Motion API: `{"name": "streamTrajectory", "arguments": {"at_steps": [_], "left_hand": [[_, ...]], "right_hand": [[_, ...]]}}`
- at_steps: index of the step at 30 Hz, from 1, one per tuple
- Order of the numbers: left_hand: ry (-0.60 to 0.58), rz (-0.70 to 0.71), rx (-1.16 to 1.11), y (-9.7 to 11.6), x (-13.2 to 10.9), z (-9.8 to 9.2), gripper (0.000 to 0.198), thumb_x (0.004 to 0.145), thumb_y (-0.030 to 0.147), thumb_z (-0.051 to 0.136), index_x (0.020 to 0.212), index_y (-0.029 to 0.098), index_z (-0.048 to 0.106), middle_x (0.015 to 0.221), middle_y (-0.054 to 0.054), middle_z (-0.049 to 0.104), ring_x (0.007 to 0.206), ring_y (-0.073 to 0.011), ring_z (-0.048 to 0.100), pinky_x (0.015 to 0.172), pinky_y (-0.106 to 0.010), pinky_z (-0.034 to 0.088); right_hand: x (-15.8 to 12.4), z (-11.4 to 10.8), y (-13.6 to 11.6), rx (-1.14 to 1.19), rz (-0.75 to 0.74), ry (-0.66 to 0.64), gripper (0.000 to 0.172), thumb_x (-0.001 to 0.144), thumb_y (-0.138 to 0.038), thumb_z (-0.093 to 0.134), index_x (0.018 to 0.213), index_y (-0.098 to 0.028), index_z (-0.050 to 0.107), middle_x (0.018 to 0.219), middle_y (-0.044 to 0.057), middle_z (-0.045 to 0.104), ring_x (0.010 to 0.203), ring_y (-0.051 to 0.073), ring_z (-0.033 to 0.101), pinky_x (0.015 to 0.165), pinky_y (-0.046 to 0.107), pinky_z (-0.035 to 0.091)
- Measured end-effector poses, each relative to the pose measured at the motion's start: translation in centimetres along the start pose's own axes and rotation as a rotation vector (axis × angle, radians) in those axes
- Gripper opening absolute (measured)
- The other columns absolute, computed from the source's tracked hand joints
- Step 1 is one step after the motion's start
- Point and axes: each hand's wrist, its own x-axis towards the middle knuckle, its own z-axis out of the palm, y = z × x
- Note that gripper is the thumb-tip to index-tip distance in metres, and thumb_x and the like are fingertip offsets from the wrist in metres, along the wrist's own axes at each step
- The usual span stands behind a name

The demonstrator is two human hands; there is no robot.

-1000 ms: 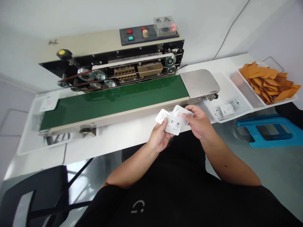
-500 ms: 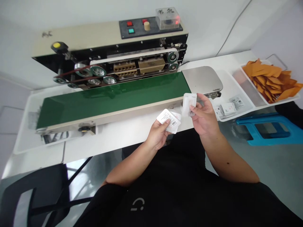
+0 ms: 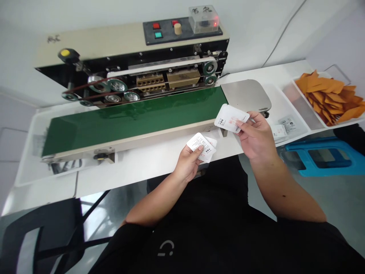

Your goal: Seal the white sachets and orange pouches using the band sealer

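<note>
My left hand (image 3: 188, 163) pinches a small fan of white printed sachets (image 3: 201, 147) in front of the machine's front edge, thumb on top. Higher and to the right, my right hand (image 3: 256, 135) is closed on one white sachet (image 3: 231, 118) with dark print and a reddish picture. That sachet is tilted and overlaps the right end of the green conveyor belt (image 3: 137, 121) in view. Behind the belt stands a band sealing machine (image 3: 131, 53) with pulleys, belts and brass blocks. How many sachets my left hand holds is hard to make out.
A white tray (image 3: 302, 128) at the right holds several sachets (image 3: 287, 125). Beyond it a bin holds orange-brown packets (image 3: 330, 95). A metal plate (image 3: 246, 95) extends the belt at the right. A blue stool (image 3: 327, 158) and a black chair (image 3: 42, 232) stand below the table.
My right hand has moved right, and its sachet has turned from upright to tilted sideways with its printed face showing. My left hand has hardly moved with its sachets.
</note>
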Motion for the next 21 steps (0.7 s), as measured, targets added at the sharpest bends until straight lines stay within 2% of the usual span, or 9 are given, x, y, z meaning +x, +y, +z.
{"name": "streamTrajectory", "arguments": {"at_steps": [4, 7, 10, 16, 21], "left_hand": [[0.020, 0.014, 0.007, 0.6, -0.1, 0.0, 0.056, 0.077, 0.041, 0.096, 0.121, 0.018, 0.070, 0.118, -0.012, 0.082, 0.098, -0.0267, 0.080, 0.075, -0.031, 0.062], [0.032, 0.029, 0.019, 0.9, 0.0, -0.3, 0.057, 0.077, 0.041, 0.096, 0.121, 0.017, 0.071, 0.120, -0.013, 0.082, 0.099, -0.0266, 0.080, 0.075, -0.031, 0.060], [0.044, 0.037, 0.033, 1.0, 0.2, -0.6, 0.055, 0.078, 0.042, 0.096, 0.121, 0.018, 0.071, 0.117, -0.012, 0.082, 0.098, -0.0260, 0.079, 0.075, -0.030, 0.058], [0.047, 0.054, 0.021, 1.4, 0.4, -1.0, 0.050, 0.078, 0.042, 0.096, 0.116, 0.017, 0.073, 0.113, -0.011, 0.083, 0.104, -0.0266, 0.079, 0.088, -0.035, 0.060], [0.066, 0.062, 0.020, 1.6, 0.7, -1.3, 0.051, 0.077, 0.042, 0.096, 0.115, 0.018, 0.073, 0.112, -0.011, 0.083, 0.101, -0.0261, 0.079, 0.081, -0.032, 0.060]], "right_hand": [[3.0, 0.3, -2.3, -0.082, 0.023, -0.057, 0.054, 0.075, -0.027, 0.090, 0.125, -0.029, 0.068, 0.113, 0.003, 0.076, 0.091, 0.021, 0.074, 0.060, 0.029, 0.058], [5.8, 1.1, -3.9, -0.085, 0.087, -0.094, 0.037, 0.078, -0.020, 0.084, 0.113, -0.024, 0.073, 0.116, 0.006, 0.076, 0.090, 0.019, 0.074, 0.063, 0.028, 0.061], [8.7, 2.4, -4.9, -0.090, 0.150, -0.072, 0.023, 0.083, -0.012, 0.077, 0.103, -0.020, 0.069, 0.111, 0.007, 0.077, 0.085, 0.016, 0.074, 0.066, 0.025, 0.062], [12.9, 4.7, -4.6, -0.228, 0.241, -0.004, 0.016, 0.095, -0.003, 0.064, 0.103, -0.016, 0.060, 0.090, 0.006, 0.076, 0.065, 0.009, 0.069, 0.063, 0.021, 0.057], [14.3, 5.6, -3.9, -0.308, 0.241, -0.048, 0.015, 0.101, -0.004, 0.062, 0.106, -0.018, 0.056, 0.088, 0.003, 0.074, 0.059, 0.007, 0.063, 0.059, 0.021, 0.051]]}}
